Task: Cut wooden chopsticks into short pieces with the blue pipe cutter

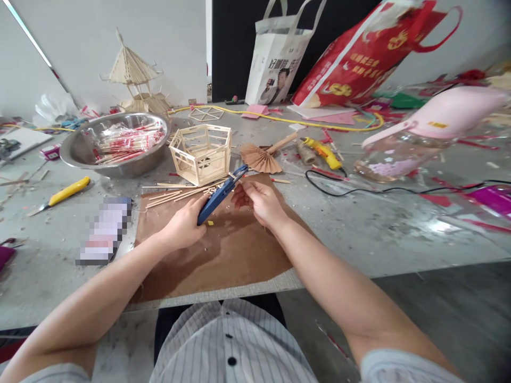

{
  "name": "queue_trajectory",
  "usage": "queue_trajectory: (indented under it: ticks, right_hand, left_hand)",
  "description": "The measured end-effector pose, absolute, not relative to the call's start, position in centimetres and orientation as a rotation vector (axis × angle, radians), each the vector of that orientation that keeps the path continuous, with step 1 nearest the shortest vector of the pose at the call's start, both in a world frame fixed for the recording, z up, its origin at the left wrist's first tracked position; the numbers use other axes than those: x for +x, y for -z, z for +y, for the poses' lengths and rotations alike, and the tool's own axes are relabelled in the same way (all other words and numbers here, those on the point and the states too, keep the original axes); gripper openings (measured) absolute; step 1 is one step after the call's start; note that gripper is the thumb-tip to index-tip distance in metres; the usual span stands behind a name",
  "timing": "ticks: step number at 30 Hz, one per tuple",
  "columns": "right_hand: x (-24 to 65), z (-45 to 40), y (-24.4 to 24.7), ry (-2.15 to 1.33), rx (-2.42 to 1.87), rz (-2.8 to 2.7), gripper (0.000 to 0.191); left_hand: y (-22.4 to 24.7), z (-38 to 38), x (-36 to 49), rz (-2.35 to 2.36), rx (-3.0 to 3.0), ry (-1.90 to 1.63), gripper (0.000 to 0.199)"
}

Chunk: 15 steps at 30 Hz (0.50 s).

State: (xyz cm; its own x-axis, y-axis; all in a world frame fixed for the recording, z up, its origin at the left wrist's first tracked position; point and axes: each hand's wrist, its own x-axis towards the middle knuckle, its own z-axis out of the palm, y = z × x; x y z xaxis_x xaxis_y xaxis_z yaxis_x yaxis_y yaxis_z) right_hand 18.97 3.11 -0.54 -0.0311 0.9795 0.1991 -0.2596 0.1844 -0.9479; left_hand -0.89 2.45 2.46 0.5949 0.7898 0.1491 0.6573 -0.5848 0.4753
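Note:
My left hand point(187, 222) is wrapped round the handle of a blue cutting tool point(219, 199), which points up and to the right. Close to the tool's tip, my right hand point(257, 201) has its fingers pinched together; what they hold is too small to make out. Both hands are over a brown sheet point(235, 255). Thin wooden sticks point(170, 197) lie at the sheet's back left edge. Just behind them stands a hexagonal frame of sticks point(202, 157), and a pleated brown paper fan point(261, 158) is right of it.
A steel bowl point(75, 154) holds wrapped sticks. A yellow knife point(69, 191) and a blurred phone point(104, 231) lie at left. A yellow glue gun point(323, 152) with a black cord, a pink-lidded jar point(399, 154), two bags point(275, 58) and a stick pagoda point(133, 69) stand further back.

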Motion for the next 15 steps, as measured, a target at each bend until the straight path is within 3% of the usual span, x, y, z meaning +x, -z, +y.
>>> queue_trajectory:
  ticks: [15]
  right_hand:
    - [19.41,2.92,0.57,-0.886,-0.899,-1.330,0.020]
  left_hand:
    - [-2.34,2.23,-0.78,1.124,2.459,-0.516,0.073]
